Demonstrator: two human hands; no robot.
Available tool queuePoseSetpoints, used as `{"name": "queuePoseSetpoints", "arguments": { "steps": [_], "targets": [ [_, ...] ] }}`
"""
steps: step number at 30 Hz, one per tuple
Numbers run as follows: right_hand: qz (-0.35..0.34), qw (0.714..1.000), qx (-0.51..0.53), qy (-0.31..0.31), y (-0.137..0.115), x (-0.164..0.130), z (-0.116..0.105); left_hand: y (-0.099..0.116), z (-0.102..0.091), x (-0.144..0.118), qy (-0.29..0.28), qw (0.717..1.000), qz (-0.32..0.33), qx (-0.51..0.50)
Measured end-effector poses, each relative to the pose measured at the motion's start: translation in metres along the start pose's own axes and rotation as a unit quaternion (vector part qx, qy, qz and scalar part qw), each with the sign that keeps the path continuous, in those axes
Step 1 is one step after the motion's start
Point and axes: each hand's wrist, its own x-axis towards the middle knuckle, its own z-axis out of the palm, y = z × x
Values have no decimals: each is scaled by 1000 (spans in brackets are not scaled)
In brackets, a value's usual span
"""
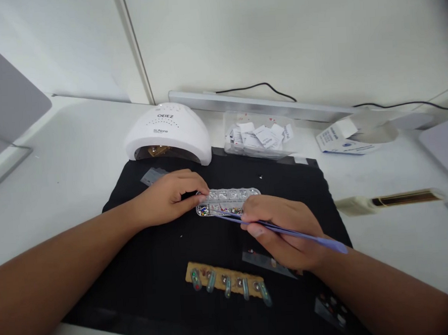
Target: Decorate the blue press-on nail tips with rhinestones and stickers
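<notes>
A clear compartment case of rhinestones (pixel 223 194) lies on the black mat. My left hand (pixel 176 193) grips its left end between thumb and fingers. My right hand (pixel 284 224) pinches purple tweezers (pixel 288 230), whose tips reach into the case's front row at the left; whether a stone sits between them is too small to tell. Closer to me, a tan strip (pixel 231 278) bears several teal press-on nails (pixel 227 287), some decorated with coloured stones. A clear sheet with small pieces (pixel 265 261) lies partly under my right hand.
A white nail lamp (pixel 166 130) stands at the back left, with a tan strip inside. Behind the mat (pixel 150 273) are a clear tub of white packets (pixel 260 137) and an opened box (pixel 343 137). A brush (pixel 385 200) lies right; another small sheet (pixel 331 310) is at front right.
</notes>
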Motion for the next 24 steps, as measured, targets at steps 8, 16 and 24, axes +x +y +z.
{"name": "queuePoseSetpoints", "arguments": {
  "steps": [8, 16, 24],
  "targets": [
    [14, 999, 31, 27, -9, -1, -11, 0, -1, -2, -7, 1000, 13, 10],
    [-13, 1000, -7, 6, -1, -10, -20, 0, -1, -2, -9, 1000, 12, 19],
    [-31, 999, 0, -25, 9, -10, -23, 10, -2, 0, -59, 994, 1, 86]
  ]
}}
